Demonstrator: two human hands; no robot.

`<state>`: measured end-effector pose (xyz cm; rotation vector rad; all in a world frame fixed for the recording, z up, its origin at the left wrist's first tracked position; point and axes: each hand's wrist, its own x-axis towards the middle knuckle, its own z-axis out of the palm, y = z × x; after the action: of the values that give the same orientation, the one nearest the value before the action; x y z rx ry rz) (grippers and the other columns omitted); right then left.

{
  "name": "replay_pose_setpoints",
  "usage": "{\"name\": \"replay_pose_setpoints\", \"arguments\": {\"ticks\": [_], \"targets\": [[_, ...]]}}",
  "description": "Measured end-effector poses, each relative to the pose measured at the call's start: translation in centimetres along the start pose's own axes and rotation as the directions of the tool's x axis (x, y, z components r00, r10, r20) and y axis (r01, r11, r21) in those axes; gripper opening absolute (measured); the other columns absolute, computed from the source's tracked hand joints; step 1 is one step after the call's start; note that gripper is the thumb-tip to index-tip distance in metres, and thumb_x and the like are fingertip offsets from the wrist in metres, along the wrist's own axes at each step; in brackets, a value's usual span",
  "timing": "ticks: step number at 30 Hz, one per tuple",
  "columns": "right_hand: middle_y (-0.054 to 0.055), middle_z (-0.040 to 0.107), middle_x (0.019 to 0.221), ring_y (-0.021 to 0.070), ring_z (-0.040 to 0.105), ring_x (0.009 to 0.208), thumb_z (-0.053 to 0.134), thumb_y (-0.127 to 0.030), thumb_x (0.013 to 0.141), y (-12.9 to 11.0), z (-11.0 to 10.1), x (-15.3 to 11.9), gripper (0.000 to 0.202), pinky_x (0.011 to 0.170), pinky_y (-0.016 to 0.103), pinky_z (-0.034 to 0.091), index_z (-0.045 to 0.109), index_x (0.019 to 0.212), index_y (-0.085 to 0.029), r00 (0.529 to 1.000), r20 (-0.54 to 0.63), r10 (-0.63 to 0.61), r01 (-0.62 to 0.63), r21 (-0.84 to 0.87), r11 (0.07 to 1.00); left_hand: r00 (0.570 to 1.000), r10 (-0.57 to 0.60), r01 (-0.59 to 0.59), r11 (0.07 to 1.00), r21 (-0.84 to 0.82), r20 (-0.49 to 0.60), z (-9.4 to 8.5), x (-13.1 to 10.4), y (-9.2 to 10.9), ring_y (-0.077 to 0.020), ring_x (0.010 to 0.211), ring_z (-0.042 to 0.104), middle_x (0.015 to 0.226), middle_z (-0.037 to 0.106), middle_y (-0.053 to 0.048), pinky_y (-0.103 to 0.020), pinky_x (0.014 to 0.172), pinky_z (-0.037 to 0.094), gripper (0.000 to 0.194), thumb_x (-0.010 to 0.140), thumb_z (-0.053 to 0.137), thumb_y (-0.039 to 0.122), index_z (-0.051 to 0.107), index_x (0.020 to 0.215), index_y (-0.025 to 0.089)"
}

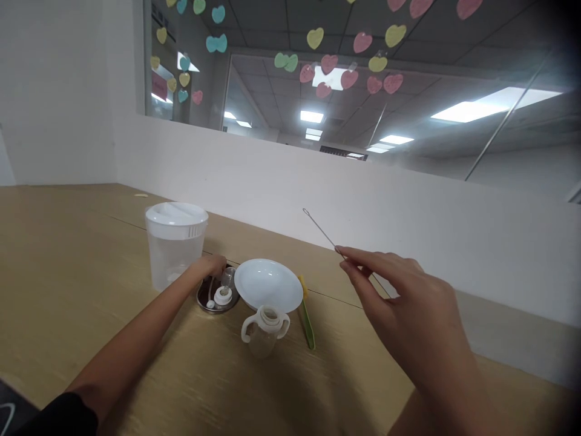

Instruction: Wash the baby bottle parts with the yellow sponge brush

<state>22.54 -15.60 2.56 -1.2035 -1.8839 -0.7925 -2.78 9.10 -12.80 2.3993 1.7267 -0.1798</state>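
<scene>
Raised at the right, my right hand (399,290) pinches a thin wire tool (320,229) with a small loop at its far tip. My left hand (212,265) reaches to the back of a round metal tray (218,310), fingers bent down; what they hold, if anything, is hidden. On the tray lie a white ring cap (223,295), a small white piece with a tube (210,303) and a clear cover (229,277). A clear bottle with two white handles (263,339) stands open in front of a white bowl (267,284).
A lidded clear plastic pitcher (175,254) stands left of the tray. Right of the bowl lies a green-handled brush (307,321) with a yellow head. Behind the wooden table (91,272) are a white wall (227,175) and a window with heart-shaped notes.
</scene>
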Motion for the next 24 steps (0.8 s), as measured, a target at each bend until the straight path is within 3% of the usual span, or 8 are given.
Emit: {"name": "replay_pose_setpoints", "arguments": {"ticks": [6,12,24], "targets": [[0.000,0.067,0.076,0.0151,0.059,0.064,0.046,-0.022,0.084,0.1,-0.1,0.0,0.021,0.062,0.031,0.041,0.065,0.095,-0.024,1.000,-0.006,0.008,-0.008,0.001,1.000,0.997,-0.005,0.006,1.000,0.007,-0.073,-0.9,-0.8,0.2,-0.0184,0.073,0.061,0.086,0.068,-0.011,-0.023,0.063,0.045,0.024,0.056,0.059,0.009,0.067,0.079,0.013],[0.000,0.067,0.076,0.0144,0.058,0.064,0.047,-0.021,0.084,0.1,-0.2,-0.1,0.021,0.062,0.030,0.041,0.065,0.095,-0.024,1.000,-0.012,0.004,-0.004,-0.001,1.000,0.998,-0.029,0.029,1.000,0.007,-0.061,-2.6,-2.8,1.4,-0.0195,0.079,0.061,0.095,0.067,-0.009,-0.022,0.061,0.045,0.040,0.051,0.059,0.001,0.066,0.088,0.015],[0.000,0.067,0.075,0.0154,0.058,0.063,0.046,-0.021,0.084,0.1,-0.1,-0.1,0.021,0.062,0.031,0.041,0.065,0.094,-0.024,1.000,-0.010,0.003,-0.003,0.009,1.000,0.992,-0.050,0.048,0.999,-0.019,-0.113,-5.4,-6.5,2.8,-0.0187,0.085,0.061,0.100,0.065,-0.008,-0.021,0.062,0.045,0.054,0.052,0.066,0.005,0.059,0.104,0.015]]}}
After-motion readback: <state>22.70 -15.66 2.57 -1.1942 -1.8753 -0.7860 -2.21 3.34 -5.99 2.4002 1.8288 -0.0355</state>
